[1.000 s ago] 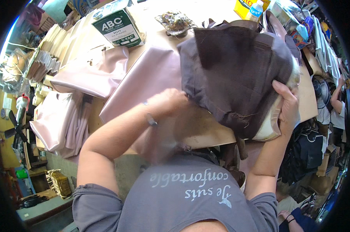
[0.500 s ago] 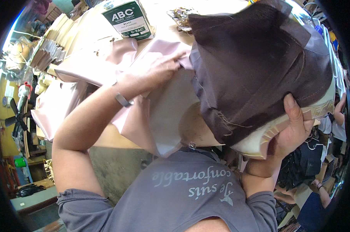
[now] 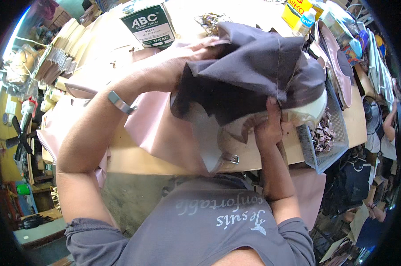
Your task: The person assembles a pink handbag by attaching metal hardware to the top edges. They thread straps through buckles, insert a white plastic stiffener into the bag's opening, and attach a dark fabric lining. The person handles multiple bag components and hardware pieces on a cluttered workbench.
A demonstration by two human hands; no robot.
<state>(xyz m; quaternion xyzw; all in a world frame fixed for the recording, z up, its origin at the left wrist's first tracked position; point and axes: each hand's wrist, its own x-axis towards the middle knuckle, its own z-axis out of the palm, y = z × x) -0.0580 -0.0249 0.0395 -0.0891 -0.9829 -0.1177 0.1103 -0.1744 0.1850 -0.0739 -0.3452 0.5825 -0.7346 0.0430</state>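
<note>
Both hands hold an unfinished bag of pink leather with a loose dark fabric lining (image 3: 249, 66) over it. My right hand (image 3: 270, 126) grips its lower right edge, thumb on top of the lining, near a cream border with folded, notched pink edging (image 3: 240, 128). At the upper left edge is my left hand (image 3: 196, 55), its fingers closed over the material and its thumb hidden by the lining. A pink leather panel (image 3: 158, 137) with a pale underside hangs toward me over the table edge. Near its tip lies a small metal buckle (image 3: 234, 159).
A green and white can (image 3: 148, 26) stands at the back of the wooden table (image 3: 134, 155). To the right, a grey mesh basket (image 3: 337, 146) holds small pink pieces, beside another pink bag part (image 3: 335, 57). A yellow container (image 3: 293, 15) and bottle (image 3: 304, 24) stand behind.
The bag has come down and left, farther from the camera, its lining folding over. My right hand moved left with it; the basket, yellow container and buckle now show.
</note>
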